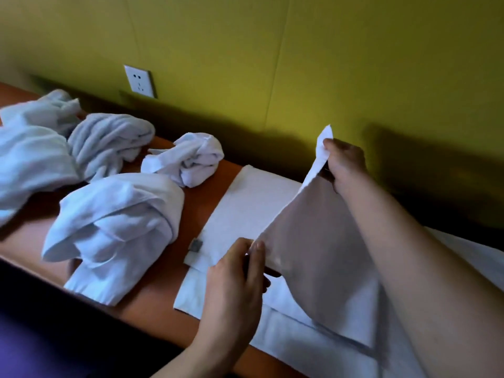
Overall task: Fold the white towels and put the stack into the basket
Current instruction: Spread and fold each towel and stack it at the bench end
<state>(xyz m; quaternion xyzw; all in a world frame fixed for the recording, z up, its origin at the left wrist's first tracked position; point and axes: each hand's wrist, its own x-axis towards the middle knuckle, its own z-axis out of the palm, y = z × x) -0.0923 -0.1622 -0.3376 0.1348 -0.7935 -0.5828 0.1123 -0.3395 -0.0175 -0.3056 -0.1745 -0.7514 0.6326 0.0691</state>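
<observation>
A person folds a white towel point(245, 211) on an orange-brown table point(152, 304) set against a yellow-green wall point(300, 64), seen from the head camera. The towel lies flat at the table's right side, its long axis running from the near edge toward the wall, slanting slightly right. The right hand point(345, 163) pinches one corner of the towel and holds it raised near the wall, so the lifted flap hangs as a shaded triangle with its tip pointing up. The left hand point(237, 285) pinches the flap's lower edge near the table's front, fingers curled round the cloth. More white cloth spreads under the right forearm at the frame's right edge, where it is cut off. Four crumpled towels point(114, 227) sit in loose heaps across the left half of the table, the farthest cropped by the frame's left edge. A small grey tag point(196, 245) shows at the flat towel's left edge. A white wall socket point(139, 81) is mounted above the table. The lower left corner is dark and hard to make out.
</observation>
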